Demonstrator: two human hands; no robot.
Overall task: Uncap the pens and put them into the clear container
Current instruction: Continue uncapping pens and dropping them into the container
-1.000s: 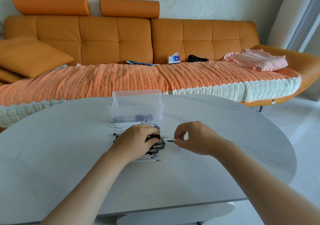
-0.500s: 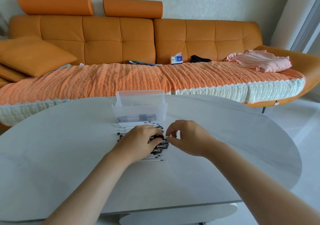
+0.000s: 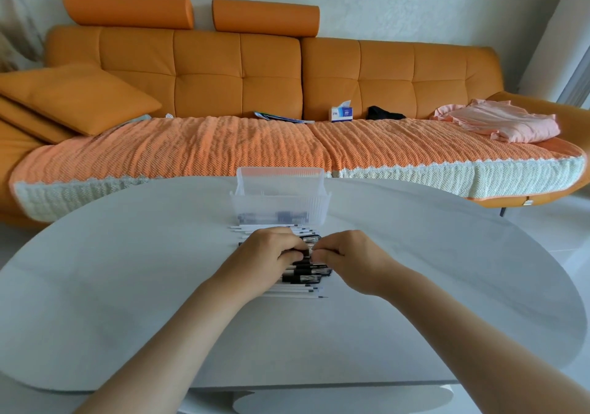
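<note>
You have one view: a wide-angle camera worn on your head, facing forward and tilted down. It looks across the pale grey oval table, close enough that both forearms enter from the bottom edge. Your left hand and right hand meet at mid-frame over the black and white pens. The long orange leather sofa fills the far upper half.

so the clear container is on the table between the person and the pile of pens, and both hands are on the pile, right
Not quite. The head view shows the clear container on the table beyond the pile of pens, not between it and the person. The left hand and right hand are on the pile.
</note>
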